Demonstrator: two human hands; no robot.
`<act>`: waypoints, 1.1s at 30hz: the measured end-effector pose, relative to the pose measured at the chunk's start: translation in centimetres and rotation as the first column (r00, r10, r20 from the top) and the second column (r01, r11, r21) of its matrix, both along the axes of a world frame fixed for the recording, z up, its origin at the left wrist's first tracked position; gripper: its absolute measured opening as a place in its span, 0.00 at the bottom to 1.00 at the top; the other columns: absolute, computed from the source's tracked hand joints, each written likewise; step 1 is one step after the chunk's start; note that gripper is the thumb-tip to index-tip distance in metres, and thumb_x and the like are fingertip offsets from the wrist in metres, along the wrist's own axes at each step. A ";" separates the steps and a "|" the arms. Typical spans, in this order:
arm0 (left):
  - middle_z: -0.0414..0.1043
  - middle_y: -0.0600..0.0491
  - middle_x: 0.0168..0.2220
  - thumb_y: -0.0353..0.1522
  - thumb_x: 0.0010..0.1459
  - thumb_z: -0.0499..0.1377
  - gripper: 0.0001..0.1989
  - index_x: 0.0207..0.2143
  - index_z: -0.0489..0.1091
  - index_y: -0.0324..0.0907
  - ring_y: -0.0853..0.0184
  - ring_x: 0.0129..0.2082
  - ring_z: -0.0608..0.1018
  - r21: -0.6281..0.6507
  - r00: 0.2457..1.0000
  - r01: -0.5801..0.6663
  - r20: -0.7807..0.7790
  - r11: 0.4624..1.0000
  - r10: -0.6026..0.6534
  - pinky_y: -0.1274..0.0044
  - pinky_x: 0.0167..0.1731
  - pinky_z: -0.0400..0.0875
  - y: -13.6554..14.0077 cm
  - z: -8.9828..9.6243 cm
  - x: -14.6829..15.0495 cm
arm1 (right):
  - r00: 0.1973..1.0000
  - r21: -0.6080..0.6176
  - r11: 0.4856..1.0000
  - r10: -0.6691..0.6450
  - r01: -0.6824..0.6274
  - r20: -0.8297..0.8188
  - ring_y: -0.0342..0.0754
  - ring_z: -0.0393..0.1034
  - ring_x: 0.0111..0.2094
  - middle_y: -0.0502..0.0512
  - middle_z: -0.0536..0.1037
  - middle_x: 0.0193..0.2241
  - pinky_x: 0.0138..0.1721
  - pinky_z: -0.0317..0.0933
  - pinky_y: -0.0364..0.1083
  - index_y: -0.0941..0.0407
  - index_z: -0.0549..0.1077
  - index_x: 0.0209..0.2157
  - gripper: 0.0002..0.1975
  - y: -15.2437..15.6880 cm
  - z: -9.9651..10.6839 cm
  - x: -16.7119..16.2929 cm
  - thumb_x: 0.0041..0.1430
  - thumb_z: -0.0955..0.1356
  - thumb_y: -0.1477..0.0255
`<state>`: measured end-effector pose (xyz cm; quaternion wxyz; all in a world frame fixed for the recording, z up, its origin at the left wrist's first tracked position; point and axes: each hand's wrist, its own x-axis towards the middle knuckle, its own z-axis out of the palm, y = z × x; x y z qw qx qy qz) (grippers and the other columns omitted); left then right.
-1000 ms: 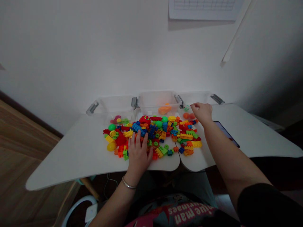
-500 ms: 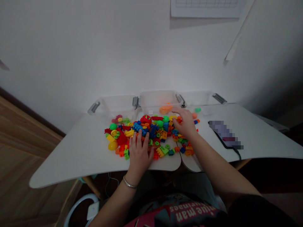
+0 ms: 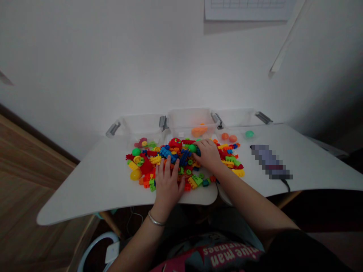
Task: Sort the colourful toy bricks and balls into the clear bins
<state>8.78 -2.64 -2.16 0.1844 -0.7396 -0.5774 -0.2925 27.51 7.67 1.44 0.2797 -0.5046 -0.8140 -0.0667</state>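
My left hand (image 3: 166, 181) lies with fingers spread on the near side of a pile of coloured plastic building blocks (image 3: 193, 182). Its fingertips rest beside blue toy pieces (image 3: 168, 153) and a yellow one (image 3: 155, 160). Over the right part of the pile is my right hand (image 3: 209, 154), thumb and forefinger apart on either side of a green ball (image 3: 193, 148); whether they touch it I cannot tell. A red ball-shaped piece (image 3: 175, 143) sits just to the left. The right palm covers part of the pile.
Three clear plastic boxes stand along the wall: left (image 3: 141, 122), middle (image 3: 188, 116) and right (image 3: 238, 120). Orange pieces (image 3: 199, 130) show in the middle one. Two orange pieces (image 3: 225, 136) and a green one (image 3: 249, 134) are in the right one. A phone (image 3: 268, 160) with a cable lies to the right.
My right hand has moved left and down from near the right box to the green ball. The green piece in the right box has shifted right. My left hand stays in place.
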 end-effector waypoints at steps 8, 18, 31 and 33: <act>0.55 0.37 0.66 0.36 0.59 0.57 0.28 0.62 0.63 0.38 0.43 0.64 0.59 0.003 1.000 0.003 0.001 1.000 -0.003 0.53 0.59 0.58 0.0 0.1 0.0 | 0.991 -0.030 0.998 -0.054 0.051 -0.119 0.60 0.65 0.46 0.62 0.76 0.40 0.50 0.60 0.55 0.58 0.72 0.42 0.16 0.2 -0.5 -0.1 0.52 0.69 0.67; 0.53 0.37 0.67 0.36 0.60 0.57 0.28 0.62 0.63 0.41 0.43 0.65 0.58 -0.017 1.000 0.013 0.018 1.000 -0.013 0.52 0.60 0.56 -0.1 0.1 0.0 | 0.947 0.052 0.998 0.034 -0.019 -0.319 0.58 0.67 0.48 0.61 0.76 0.44 0.51 0.59 0.56 0.56 0.71 0.46 0.18 0.0 -0.1 1.3 0.53 0.67 0.69; 0.50 0.42 0.68 0.36 0.59 0.59 0.24 0.59 0.68 0.48 0.44 0.65 0.58 -0.028 0.999 0.027 0.030 0.999 -0.026 0.51 0.60 0.57 -0.1 0.3 0.0 | 0.674 0.177 0.958 -0.022 0.225 -0.739 0.49 0.69 0.41 0.56 0.73 0.43 0.42 0.65 0.51 0.53 0.67 0.47 0.20 1.6 2.2 7.5 0.53 0.69 0.62; 0.50 0.42 0.68 0.36 0.59 0.59 0.24 0.59 0.68 0.48 0.43 0.65 0.58 -0.021 0.999 0.027 0.022 0.999 -0.027 0.51 0.59 0.57 0.0 0.2 0.0 | 0.665 0.210 0.934 -0.037 0.288 -0.746 0.49 0.69 0.41 0.56 0.73 0.43 0.42 0.65 0.51 0.53 0.66 0.47 0.21 2.0 2.8 9.1 0.53 0.68 0.62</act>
